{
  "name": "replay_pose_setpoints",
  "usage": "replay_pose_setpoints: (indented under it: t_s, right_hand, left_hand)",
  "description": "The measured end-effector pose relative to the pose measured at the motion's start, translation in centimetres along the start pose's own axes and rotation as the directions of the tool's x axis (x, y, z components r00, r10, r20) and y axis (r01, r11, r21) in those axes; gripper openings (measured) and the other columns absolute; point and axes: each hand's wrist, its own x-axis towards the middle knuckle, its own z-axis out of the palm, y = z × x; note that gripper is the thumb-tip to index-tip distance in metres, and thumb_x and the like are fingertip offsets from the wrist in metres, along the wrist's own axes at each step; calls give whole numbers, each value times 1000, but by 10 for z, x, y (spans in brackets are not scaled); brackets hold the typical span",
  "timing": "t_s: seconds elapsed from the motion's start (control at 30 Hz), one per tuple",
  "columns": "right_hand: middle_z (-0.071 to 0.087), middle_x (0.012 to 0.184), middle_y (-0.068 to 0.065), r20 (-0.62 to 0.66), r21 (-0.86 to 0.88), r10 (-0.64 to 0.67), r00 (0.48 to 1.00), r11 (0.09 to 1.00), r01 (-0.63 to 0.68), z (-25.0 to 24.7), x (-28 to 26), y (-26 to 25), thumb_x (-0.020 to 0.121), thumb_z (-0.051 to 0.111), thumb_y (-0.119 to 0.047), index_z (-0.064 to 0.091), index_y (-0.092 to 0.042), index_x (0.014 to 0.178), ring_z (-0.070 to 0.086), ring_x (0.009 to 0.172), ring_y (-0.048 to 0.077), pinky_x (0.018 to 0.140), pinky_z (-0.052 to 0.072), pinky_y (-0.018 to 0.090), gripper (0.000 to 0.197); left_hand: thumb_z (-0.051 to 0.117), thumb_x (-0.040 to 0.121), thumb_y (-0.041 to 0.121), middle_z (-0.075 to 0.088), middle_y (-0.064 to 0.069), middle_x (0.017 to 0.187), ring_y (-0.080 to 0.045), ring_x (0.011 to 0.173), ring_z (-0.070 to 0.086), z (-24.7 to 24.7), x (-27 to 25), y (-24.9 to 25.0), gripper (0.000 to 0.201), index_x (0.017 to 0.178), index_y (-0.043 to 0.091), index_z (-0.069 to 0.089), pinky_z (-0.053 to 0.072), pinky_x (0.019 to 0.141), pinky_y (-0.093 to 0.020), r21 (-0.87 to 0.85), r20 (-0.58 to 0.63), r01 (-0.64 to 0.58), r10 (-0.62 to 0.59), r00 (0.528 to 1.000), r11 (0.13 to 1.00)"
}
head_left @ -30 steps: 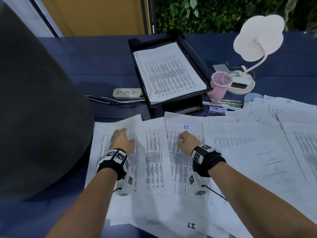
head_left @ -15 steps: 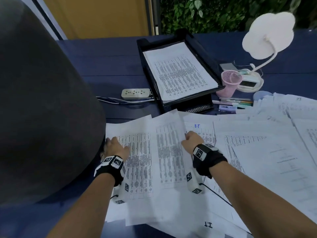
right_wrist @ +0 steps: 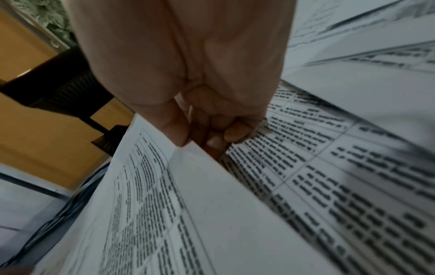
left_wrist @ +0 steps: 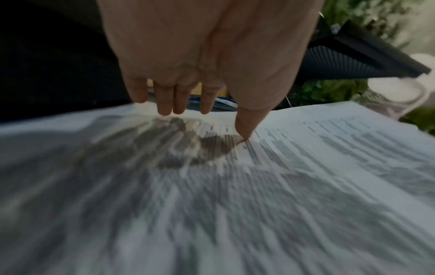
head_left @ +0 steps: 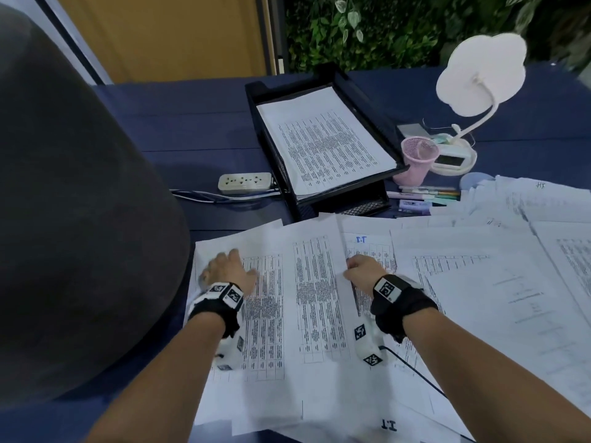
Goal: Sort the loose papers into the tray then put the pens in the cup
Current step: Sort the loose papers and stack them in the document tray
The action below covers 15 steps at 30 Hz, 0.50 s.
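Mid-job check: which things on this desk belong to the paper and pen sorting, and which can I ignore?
Belongs to the job:
loose papers, right hand pinching one sheet's edge, left hand flat on another
black tray, already holding sheets
pens
pink cup

Just lying about:
power strip
white desk lamp
dark chair back
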Motion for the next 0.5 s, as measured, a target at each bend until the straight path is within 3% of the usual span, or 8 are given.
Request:
replay_pose_setpoints:
  t_s: [0.1,0.2,0.23,0.3,0.4,0.5]
  right_hand:
    - [49,71,-1,-9,18,8,1000,1000,-8,0,3,4,88,48,2,51,-13,74,45,62,13,51,36,21,20]
    - [54,83,7,-18,3,13,1000,1000,-13,-1,7,7,89,46,2,56,-6,92,49,72,21,57,38,22,13]
    - [54,89,9,-17,-5,15,1000,1000,-16,-2,9,7,90,45,1,56,-6,96,49,79,22,62,38,22,15]
    - [52,96,10,-21,-8,25,999,1000,-26,-2,14,9,90,44,1,55,-8,100,47,86,22,58,36,21,17]
    - [49,100,8,-14,-10,47,999,999,-47,-1,20,11,90,43,0,55,-11,108,46,89,21,54,32,18,24]
    - [49,100,7,-38,-16,48,998,999,-48,-1,21,11,88,43,1,53,-14,102,45,89,20,61,35,21,23]
  left_hand:
    - [54,89,42,20,-9,156,-30,143,19,-20,28,-2,68,146,17,27,18,116,-49,69,-61,-130,134,989,989]
    - [57,87,40,15,-6,158,-28,146,9,-28,51,0,76,149,17,20,8,117,-52,109,47,-187,183,982,976]
    - [58,85,39,18,-5,158,-27,146,9,-28,57,2,78,149,19,18,6,116,-54,121,101,-186,174,980,975]
    - [60,77,39,30,-5,152,-28,143,21,-27,62,5,79,146,24,22,4,114,-59,137,180,-176,151,972,975]
    - [64,67,42,47,-10,134,-32,127,42,-31,62,10,71,132,24,41,23,110,-57,188,204,-164,125,971,968]
    - [75,67,45,43,-13,133,-34,124,41,-38,63,11,77,132,19,44,35,104,-47,253,201,-161,111,973,954]
